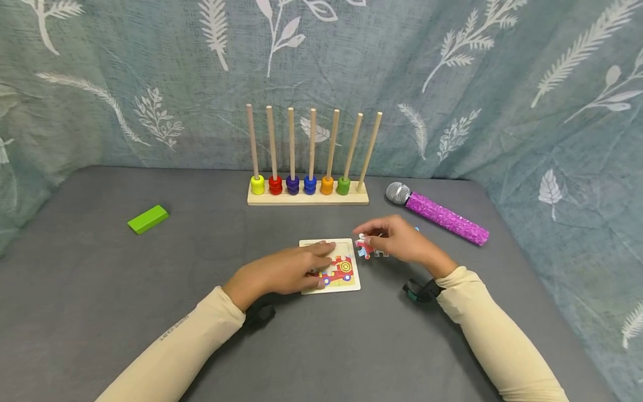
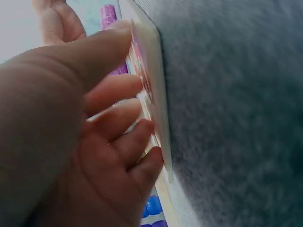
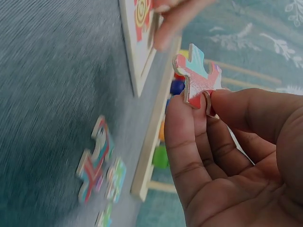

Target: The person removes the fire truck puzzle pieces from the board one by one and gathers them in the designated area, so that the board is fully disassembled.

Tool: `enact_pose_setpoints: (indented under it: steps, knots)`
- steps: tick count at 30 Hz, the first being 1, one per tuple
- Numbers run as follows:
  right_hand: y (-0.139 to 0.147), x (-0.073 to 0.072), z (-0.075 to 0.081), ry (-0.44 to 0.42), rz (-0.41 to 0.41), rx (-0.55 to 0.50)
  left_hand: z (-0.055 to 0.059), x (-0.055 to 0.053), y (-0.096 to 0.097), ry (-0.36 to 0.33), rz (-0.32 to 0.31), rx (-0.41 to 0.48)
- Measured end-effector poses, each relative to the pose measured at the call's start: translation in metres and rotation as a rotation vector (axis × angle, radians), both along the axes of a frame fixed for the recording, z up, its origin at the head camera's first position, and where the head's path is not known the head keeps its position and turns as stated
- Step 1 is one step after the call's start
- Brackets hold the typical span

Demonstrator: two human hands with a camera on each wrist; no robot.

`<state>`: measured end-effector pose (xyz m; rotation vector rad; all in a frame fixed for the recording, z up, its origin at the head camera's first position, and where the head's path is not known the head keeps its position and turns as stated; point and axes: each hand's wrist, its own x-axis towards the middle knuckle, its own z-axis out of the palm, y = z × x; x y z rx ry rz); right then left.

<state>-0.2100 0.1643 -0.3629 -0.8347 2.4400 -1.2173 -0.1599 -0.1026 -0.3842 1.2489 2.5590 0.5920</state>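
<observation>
A shallow wooden puzzle board (image 1: 331,290) lies on the table with a red and yellow vehicle picture partly filled in. My left hand (image 1: 286,271) rests on its left side, fingers spread and fairly straight, covering part of the picture. In the left wrist view the fingertips (image 2: 154,158) touch the board's edge. Just right of the board, my right hand (image 1: 404,241) pinches a red and light-blue jigsaw piece (image 3: 196,78) between thumb and fingers, raised above the table. Beneath that hand lie loose jigsaw pieces (image 3: 92,163), mostly hidden from the head view.
Behind the board stands a wooden peg rack (image 1: 306,200) with coloured beads low on its upright rods. A microphone (image 1: 444,216) with a glittery purple handle lies at the back right. Toward the left is a green block (image 1: 148,219). A patterned cloth (image 1: 166,72) hangs behind the table.
</observation>
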Motion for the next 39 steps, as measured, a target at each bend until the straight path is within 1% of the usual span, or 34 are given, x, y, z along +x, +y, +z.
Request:
enact_pose_setpoints:
  steps: [4, 9, 12, 16, 18, 22, 25, 30, 36, 39]
  knots:
    - [0.009, -0.003, -0.001, 0.025, -0.005, -0.003, 0.001, 0.001, -0.002, -0.021, 0.0, -0.04]
    - [0.021, -0.005, -0.004, 0.05, -0.019, -0.008, 0.001, -0.001, -0.003, -0.06, -0.016, -0.054]
    - [0.026, -0.007, -0.005, 0.055, -0.032, -0.002, 0.001, -0.001, -0.005, -0.057, -0.029, -0.051]
    - [0.033, -0.007, -0.002, 0.037, -0.063, 0.019, 0.0, -0.001, -0.006, -0.038, -0.04, -0.035]
    - [0.037, -0.007, -0.001, 0.023, -0.076, 0.038, -0.001, -0.001, -0.007, -0.04, -0.045, -0.024]
    - [0.044, -0.008, -0.002, 0.006, -0.079, 0.083, -0.001, 0.0, -0.008, -0.052, -0.046, -0.018]
    - [0.052, -0.01, -0.004, 0.003, -0.092, 0.117, -0.001, 0.0, -0.006, -0.072, -0.035, -0.027]
    - [0.063, -0.01, -0.006, -0.018, -0.13, 0.114, -0.002, 0.0, -0.002, -0.087, -0.028, -0.033]
    - [0.064, -0.014, -0.008, -0.082, -0.11, 0.085, 0.001, 0.001, -0.004, -0.099, -0.005, -0.05]
    - [0.065, -0.015, -0.01, -0.09, -0.108, 0.09, 0.0, 0.001, -0.006, -0.097, -0.001, -0.049]
